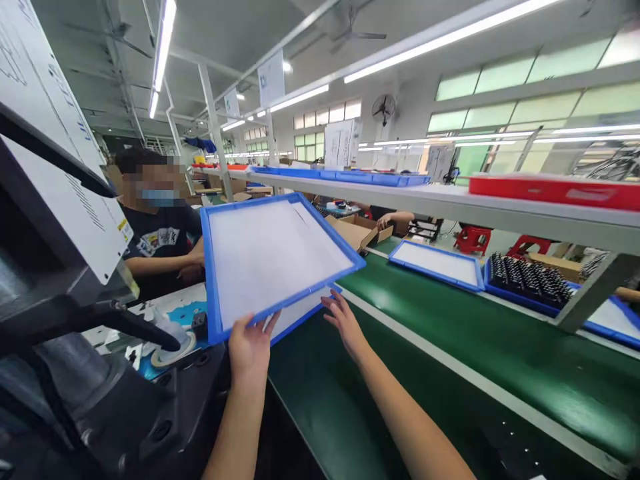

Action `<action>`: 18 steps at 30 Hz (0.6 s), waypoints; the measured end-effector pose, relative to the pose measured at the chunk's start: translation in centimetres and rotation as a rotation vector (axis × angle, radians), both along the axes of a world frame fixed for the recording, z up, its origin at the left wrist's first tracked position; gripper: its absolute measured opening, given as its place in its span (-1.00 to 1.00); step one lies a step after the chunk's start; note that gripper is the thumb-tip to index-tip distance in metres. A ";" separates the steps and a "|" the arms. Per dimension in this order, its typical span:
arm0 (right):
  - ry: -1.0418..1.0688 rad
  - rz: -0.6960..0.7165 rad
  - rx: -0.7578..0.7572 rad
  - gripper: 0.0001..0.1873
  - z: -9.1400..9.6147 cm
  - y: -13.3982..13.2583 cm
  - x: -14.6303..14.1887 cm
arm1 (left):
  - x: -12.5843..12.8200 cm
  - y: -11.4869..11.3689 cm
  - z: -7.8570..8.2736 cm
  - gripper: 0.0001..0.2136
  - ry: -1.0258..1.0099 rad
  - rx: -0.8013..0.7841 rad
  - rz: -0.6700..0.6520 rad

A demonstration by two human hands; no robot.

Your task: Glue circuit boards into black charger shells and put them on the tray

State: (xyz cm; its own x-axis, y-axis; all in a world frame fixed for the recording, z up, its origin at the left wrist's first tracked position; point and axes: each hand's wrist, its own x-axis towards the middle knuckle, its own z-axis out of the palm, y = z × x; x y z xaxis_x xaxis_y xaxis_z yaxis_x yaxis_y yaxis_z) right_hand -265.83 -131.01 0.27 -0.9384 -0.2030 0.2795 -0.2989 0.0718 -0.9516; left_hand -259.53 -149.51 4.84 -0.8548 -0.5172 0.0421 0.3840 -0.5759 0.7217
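My left hand (250,347) grips the near rim of a blue tray (280,257) with a white bottom. The tray is held up and tilted, its white face towards me. Below it is a second blue-rimmed white tray (300,310), mostly hidden by the first. My right hand (345,320) is at this lower tray's right corner, fingers spread; whether the fingertips touch the rim I cannot tell. Under both hands runs a green conveyor belt (320,400).
A dark machine (165,400) stands close on my left, with a roll of tape (173,350) beside it. A masked person (160,233) is behind it. Across the belt lie another blue tray (435,263) and a tray of black parts (525,277). A shelf (440,200) with a red tray (555,192) hangs above.
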 end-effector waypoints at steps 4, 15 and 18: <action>-0.131 -0.010 -0.439 -0.45 2.7 3.3 3.9 | 3.2 1.7 -2.0 -0.52 0.009 -0.003 -0.009; -0.225 -0.121 -0.655 -0.82 10.3 6.6 6.9 | 2.9 -0.7 -2.0 -0.39 0.154 -0.007 -0.185; -0.197 -0.187 -0.733 -0.89 14.8 6.0 5.1 | 0.0 0.7 -5.0 -0.39 0.124 -0.080 -0.322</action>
State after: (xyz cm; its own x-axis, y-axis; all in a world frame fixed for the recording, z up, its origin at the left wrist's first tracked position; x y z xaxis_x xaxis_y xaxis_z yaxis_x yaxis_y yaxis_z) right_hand -260.68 -125.02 15.03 -0.9851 0.1355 0.1056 -0.1642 -0.5630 -0.8100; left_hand -259.57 -148.81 -0.17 -0.9594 -0.2125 0.1853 0.2793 -0.6253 0.7287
